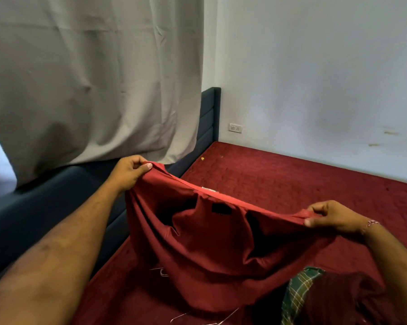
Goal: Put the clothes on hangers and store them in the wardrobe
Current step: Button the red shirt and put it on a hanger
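I hold a dark red shirt (209, 249) up over the bed, stretched between both hands. My left hand (129, 171) pinches its upper left edge. My right hand (331, 216) pinches the upper right edge. The shirt sags in the middle, and a dark label shows inside below the collar. Thin metal wire (221, 319), perhaps a hanger, peeks out under the shirt's lower edge. A green checked garment (298, 294) and a dark maroon one (343, 301) lie on the bed at the lower right.
The red mattress (280, 174) fills the right side. A dark blue bed frame and headboard (57, 207) run along the left. A grey curtain (92, 78) hangs behind it. A white wall with a socket (235, 127) stands behind. No wardrobe is in view.
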### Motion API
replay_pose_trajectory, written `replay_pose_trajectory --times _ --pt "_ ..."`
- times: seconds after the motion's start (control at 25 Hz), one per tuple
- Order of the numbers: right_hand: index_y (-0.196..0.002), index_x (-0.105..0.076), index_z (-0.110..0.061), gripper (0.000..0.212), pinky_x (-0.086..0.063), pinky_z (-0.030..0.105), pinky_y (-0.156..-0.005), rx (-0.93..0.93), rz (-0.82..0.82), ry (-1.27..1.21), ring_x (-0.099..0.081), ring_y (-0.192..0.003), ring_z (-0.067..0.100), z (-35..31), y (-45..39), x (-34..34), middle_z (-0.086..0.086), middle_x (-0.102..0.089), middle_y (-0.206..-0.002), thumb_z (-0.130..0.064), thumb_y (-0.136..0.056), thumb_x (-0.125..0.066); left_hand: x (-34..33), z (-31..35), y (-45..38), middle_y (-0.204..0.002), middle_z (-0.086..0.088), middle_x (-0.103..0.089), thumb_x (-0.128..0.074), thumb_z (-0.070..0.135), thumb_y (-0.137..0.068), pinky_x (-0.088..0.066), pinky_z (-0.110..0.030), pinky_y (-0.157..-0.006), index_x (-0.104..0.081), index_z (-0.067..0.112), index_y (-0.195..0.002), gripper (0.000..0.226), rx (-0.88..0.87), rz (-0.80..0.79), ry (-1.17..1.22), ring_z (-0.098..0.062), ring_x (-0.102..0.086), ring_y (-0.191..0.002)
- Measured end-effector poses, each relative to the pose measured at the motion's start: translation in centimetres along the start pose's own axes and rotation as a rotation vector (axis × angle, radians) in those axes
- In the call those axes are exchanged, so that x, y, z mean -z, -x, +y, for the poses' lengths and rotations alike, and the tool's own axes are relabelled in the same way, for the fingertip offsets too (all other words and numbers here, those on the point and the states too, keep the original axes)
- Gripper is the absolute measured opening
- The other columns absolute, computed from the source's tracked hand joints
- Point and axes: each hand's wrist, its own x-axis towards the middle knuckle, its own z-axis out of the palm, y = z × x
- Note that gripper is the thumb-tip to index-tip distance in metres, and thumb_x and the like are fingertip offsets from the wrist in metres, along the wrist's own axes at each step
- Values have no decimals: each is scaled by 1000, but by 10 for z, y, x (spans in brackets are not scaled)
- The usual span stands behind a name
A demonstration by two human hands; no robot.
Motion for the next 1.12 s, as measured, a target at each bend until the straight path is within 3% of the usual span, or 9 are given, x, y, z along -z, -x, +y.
replay_pose_trajectory --times 0.08,0.16,0.28,0.44,0.6,0.72,0.84,1.0,1.12 --pt "-75 -73 -1 49 -53 34 -63 -65 -96 219 -61 -65 20 6 3 13 9 -67 -69 -47 -68 -89 21 -5 -2 -78 5 -73 -73 5 -92 -48 -28 -73 -75 16 -88 12 3 -227 -151 -5 -60 -71" --pt "-75 -72 0 71 -52 35 -64 -55 46 226 -61 -63 19 19 3 21 9 -68 -68 -68 -61 -86 33 -12 0 -84 8 -76 -73 2 -89 -50 -29 -78 -76 25 -88 23 7 -432 -479 -7 -66 -76" --pt "-84 -75 -3 81 -51 28 -62 -6 103 99 -59 -65 18 32 5 16 11 -70 -73 -77 -54 -84 29 -29 7 -95 -5 -78 -68 13 -92 -51 -33 -82 -79 20 -97 14 47 -110 -735 -27 -71 -92" --pt "-64 -64 -5 36 -39 27 -56 -49 211 222 -48 -58 14 27 14 -11 1 -54 -57 -31 -85 -79 28 -50 9 -100 -27 -71 -60 27 -101 -50 -45 -80 -72 7 -90 26 173 279 -613 -47 -66 -97" --pt "-73 -70 -5 19 -45 34 -68 -118 258 218 -55 -68 20 29 17 -23 1 -64 -64 -6 -93 -72 52 -63 -1 -73 -24 -62 -62 30 -102 -42 -41 -68 -58 3 -67 44 179 140 -523 -40 -62 -75" --pt "-70 -74 -7 19 -47 32 -65 -224 402 275 -58 -63 19 28 15 -40 3 -68 -62 -15 -83 -84 68 -66 -12 -63 -13 -52 -57 14 -95 -33 -36 -60 -55 7 -62 33 245 -50 -466 -26 -47 -64" --pt "-72 -76 -10 16 -52 37 -73 -267 424 278 -61 -66 19 16 15 -64 4 -71 -66 -5 -87 -79 89 -78 -21 -73 -10 -67 -62 7 -87 -45 -35 -69 -71 10 -73 17 82 -181 -650 -28 -63 -74" --pt "-69 -75 -13 18 -53 39 -75 -305 556 276 -63 -68 20 8 27 -103 4 -73 -69 -17 -84 -84 96 -97 -20 -100 -17 -75 -68 5 -87 -53 -47 -91 -80 13 -103 22 -146 122 -621 -39 -69 -97" --pt "-71 -69 -6 27 -47 31 -66 -331 595 255 -55 -58 13 3 48 -129 3 -66 -65 -22 -91 -77 94 -104 -16 -98 -14 -77 -65 12 -91 -55 -43 -89 -78 13 -106 20 -81 258 -320 -32 -71 -91"
